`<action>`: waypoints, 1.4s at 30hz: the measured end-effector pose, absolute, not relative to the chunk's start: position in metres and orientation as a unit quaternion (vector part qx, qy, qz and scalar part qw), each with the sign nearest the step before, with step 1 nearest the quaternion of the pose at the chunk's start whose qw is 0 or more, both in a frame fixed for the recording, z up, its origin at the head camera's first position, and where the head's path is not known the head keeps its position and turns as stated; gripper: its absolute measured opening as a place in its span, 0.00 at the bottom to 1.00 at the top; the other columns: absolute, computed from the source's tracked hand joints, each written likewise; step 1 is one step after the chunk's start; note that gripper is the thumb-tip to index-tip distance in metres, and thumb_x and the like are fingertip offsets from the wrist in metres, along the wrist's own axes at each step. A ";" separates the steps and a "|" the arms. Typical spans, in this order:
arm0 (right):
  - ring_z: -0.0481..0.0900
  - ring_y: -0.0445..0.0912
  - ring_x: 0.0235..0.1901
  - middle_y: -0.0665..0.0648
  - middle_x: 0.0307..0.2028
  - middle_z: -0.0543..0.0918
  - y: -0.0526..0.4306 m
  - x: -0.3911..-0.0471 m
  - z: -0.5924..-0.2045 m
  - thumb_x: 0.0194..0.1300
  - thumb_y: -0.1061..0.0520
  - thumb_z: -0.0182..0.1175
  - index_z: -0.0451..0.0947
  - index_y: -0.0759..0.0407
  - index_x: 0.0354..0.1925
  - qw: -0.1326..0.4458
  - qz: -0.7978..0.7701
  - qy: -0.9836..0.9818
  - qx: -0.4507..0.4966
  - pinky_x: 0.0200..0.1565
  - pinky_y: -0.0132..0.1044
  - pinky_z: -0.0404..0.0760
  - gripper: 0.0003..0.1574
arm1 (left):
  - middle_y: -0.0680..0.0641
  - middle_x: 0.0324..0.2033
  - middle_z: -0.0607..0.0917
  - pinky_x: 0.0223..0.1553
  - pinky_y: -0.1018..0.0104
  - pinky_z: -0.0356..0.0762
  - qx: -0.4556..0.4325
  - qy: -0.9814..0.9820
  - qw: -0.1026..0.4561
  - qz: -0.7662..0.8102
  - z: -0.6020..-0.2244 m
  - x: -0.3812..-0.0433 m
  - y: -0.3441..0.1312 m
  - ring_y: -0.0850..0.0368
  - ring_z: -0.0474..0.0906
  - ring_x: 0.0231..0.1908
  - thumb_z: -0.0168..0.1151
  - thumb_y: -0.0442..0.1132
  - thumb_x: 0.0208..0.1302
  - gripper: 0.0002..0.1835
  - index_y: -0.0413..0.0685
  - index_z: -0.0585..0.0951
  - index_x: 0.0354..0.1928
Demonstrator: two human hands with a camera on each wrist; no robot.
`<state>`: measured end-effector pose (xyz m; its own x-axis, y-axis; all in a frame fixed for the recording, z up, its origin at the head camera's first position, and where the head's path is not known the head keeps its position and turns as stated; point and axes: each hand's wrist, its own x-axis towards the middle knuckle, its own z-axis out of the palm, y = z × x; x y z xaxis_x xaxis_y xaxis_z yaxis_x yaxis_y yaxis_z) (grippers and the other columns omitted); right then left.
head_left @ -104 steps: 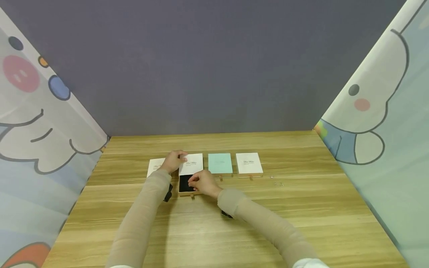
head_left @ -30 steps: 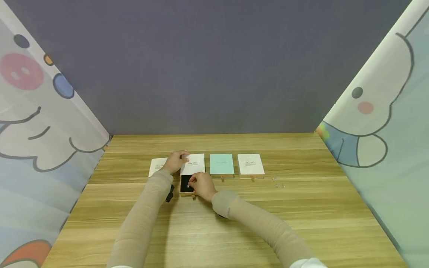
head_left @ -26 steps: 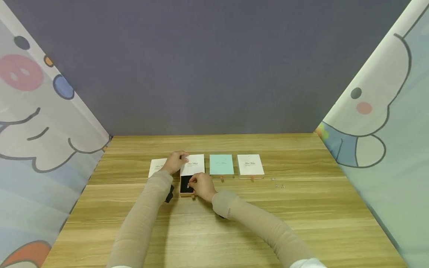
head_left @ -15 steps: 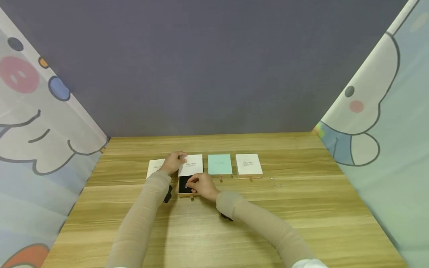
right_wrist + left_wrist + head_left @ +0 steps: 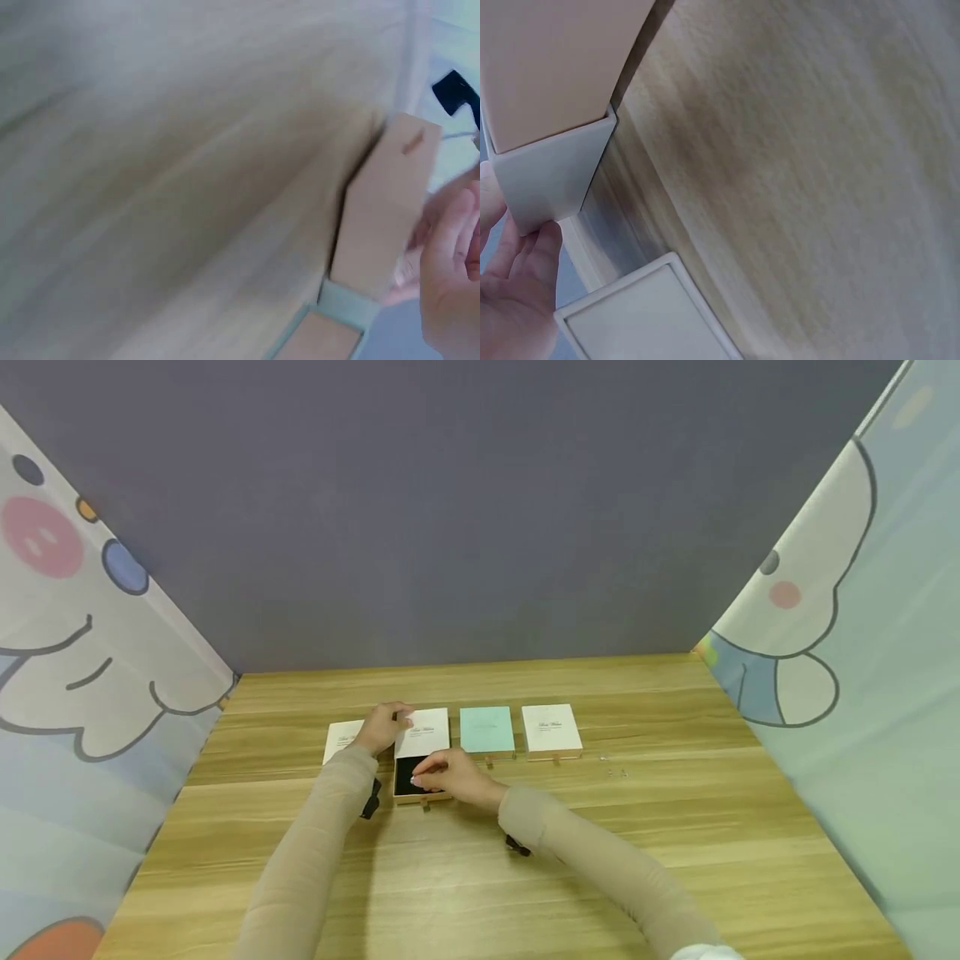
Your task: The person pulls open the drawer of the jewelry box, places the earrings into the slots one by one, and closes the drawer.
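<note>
In the head view, my left hand (image 5: 381, 727) grips the outer sleeve of a white gift box (image 5: 422, 732), second from the left. The left wrist view shows thumb and fingers on either side of that box sleeve (image 5: 551, 172). The box's tan drawer (image 5: 408, 799) is pulled out towards me, showing a black insert (image 5: 406, 768). Over this insert my right hand (image 5: 457, 774) pinches a tiny shiny piece of jewellery (image 5: 415, 782), too small to make out its kind. In the right wrist view, the right hand (image 5: 446, 277) is beside the tan drawer (image 5: 386, 202).
Another white box (image 5: 342, 739) lies left, partly behind my left hand. To the right are a mint box (image 5: 487, 730) and a third white box (image 5: 551, 727), both closed. Several tiny shiny pieces (image 5: 624, 773) lie on the wooden table (image 5: 675, 827) further right.
My right hand stays over the drawer; its wrist has shifted slightly right and the shiny piece now shows at the fingertips. The left hand keeps its hold. The head view has shifted slightly.
</note>
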<state>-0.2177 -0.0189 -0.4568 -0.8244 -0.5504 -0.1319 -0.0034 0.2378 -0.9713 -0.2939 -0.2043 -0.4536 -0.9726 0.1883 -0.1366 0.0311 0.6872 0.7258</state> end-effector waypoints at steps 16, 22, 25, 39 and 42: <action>0.77 0.43 0.37 0.58 0.39 0.83 0.109 -0.201 -0.432 0.62 0.59 0.59 0.79 0.63 0.43 0.120 -0.464 0.848 -0.225 0.41 0.31 0.78 0.12 | 0.37 0.61 0.69 0.63 0.44 0.60 0.066 0.909 0.112 0.397 -0.456 -0.293 -0.204 0.37 0.59 0.63 0.50 0.35 0.68 0.19 0.38 0.71 0.59; 0.78 0.45 0.37 0.61 0.39 0.83 0.160 -0.202 -0.433 0.62 0.59 0.59 0.79 0.67 0.43 0.083 -0.452 0.869 -0.182 0.41 0.33 0.79 0.14 | 0.37 0.60 0.70 0.61 0.44 0.62 0.064 0.910 0.110 0.395 -0.459 -0.295 -0.206 0.37 0.61 0.62 0.50 0.36 0.68 0.19 0.39 0.72 0.59; 0.79 0.46 0.37 0.61 0.38 0.83 0.184 -0.204 -0.437 0.61 0.60 0.59 0.79 0.68 0.43 0.063 -0.437 0.884 -0.155 0.40 0.33 0.79 0.14 | 0.37 0.61 0.70 0.62 0.44 0.62 0.063 0.909 0.112 0.397 -0.461 -0.295 -0.207 0.38 0.61 0.63 0.50 0.36 0.68 0.19 0.40 0.72 0.59; 0.80 0.55 0.39 0.66 0.40 0.82 0.244 -0.219 -0.460 0.63 0.62 0.56 0.77 0.71 0.45 0.025 -0.377 0.924 -0.067 0.39 0.43 0.81 0.14 | 0.36 0.60 0.70 0.60 0.44 0.64 0.062 0.913 0.101 0.391 -0.461 -0.292 -0.209 0.37 0.63 0.61 0.50 0.36 0.68 0.19 0.39 0.72 0.58; 0.80 0.55 0.38 0.66 0.39 0.83 0.248 -0.222 -0.467 0.62 0.63 0.57 0.78 0.71 0.44 0.028 -0.358 0.931 -0.063 0.40 0.43 0.81 0.13 | 0.35 0.59 0.70 0.59 0.44 0.65 0.064 0.911 0.103 0.394 -0.460 -0.292 -0.207 0.36 0.63 0.60 0.50 0.36 0.68 0.19 0.38 0.72 0.59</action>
<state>-0.2222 0.2480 -0.4675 -0.9906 -0.1369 -0.0079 -0.0964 0.7360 -0.6701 -0.2920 -0.2071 -0.4603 -0.9707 0.1977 -0.1367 0.0360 0.6820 0.7305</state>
